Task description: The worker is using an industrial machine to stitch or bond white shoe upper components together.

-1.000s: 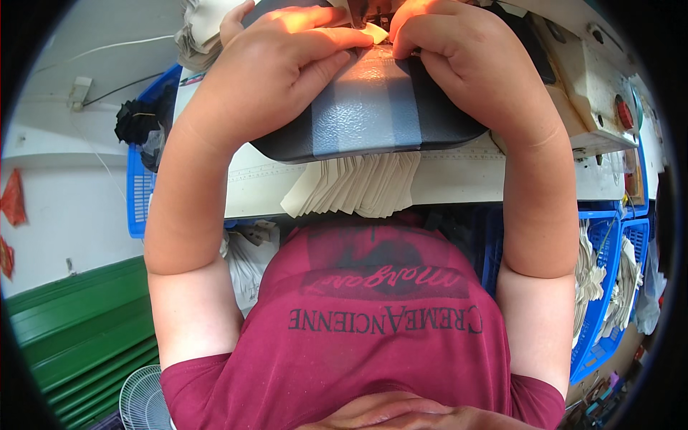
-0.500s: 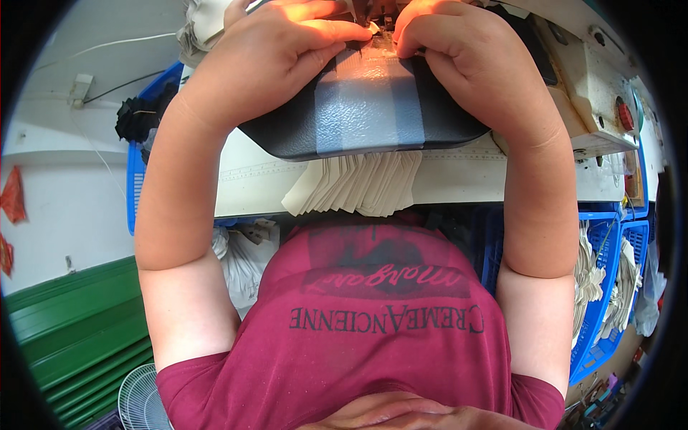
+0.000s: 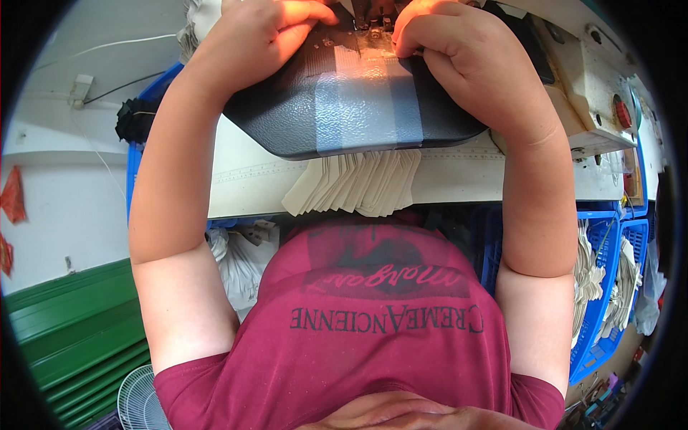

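Observation:
My left hand (image 3: pixel 259 32) is over the left side of a black padded sewing bed (image 3: pixel 279 118), fingers stretched toward the middle and partly cut off by the upper edge; nothing shows in it. Curled closed, my right hand (image 3: pixel 459 46) rests just right of the lit presser foot (image 3: pixel 376 30) of a sewing machine; what its fingertips hold, if anything, is hidden. Blue and clear tape (image 3: pixel 369 107) covers the middle of the bed. Below its near edge lies a fanned stack of cream fabric pieces (image 3: pixel 355 183) on the white table (image 3: pixel 459 179).
The machine body (image 3: pixel 584 93) with a red knob (image 3: pixel 622 112) stands at the right. Blue baskets (image 3: pixel 598 344) with cream pieces sit lower right. A white bag (image 3: pixel 244 269) hangs under the table edge. A fan (image 3: pixel 143 398) and green panel (image 3: pixel 79 330) are lower left.
My left hand has drawn away from the presser foot, leftward and up, and a small pale piece by its fingertip is out of sight. My right hand stays nearly still.

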Action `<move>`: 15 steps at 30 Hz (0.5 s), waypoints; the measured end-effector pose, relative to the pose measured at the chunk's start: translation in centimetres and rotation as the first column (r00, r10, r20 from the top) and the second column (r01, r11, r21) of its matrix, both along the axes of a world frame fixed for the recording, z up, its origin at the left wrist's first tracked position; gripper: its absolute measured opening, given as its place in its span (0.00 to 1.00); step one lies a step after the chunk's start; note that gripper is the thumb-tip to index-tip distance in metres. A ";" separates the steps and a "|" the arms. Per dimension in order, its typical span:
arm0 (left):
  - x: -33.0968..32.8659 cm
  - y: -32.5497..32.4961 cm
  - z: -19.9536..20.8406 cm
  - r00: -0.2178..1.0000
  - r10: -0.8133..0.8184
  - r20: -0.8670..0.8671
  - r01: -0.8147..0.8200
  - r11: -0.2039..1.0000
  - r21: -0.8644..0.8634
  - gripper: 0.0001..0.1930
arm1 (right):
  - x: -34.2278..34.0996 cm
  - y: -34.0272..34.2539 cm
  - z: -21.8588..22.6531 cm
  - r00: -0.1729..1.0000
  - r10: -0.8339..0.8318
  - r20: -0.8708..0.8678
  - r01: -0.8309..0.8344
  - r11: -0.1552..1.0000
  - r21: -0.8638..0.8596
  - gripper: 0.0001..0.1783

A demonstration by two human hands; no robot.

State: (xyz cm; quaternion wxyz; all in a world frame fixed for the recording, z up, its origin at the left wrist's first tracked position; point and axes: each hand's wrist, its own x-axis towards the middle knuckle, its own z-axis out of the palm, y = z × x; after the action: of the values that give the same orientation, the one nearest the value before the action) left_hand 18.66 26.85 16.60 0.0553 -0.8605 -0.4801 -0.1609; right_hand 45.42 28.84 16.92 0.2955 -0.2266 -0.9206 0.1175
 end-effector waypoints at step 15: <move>-0.2 -10.3 0.4 0.993 0.105 -0.062 -0.098 0.989 0.109 0.13 | 0.0 1.4 -2.8 0.996 0.024 -0.082 -0.007 0.980 0.200 0.05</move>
State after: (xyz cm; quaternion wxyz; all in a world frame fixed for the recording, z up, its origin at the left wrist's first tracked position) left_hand 18.41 16.53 17.04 0.1252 -0.8358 -0.5119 -0.1541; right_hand 45.42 30.23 14.08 0.3541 -0.1837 -0.9163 0.0362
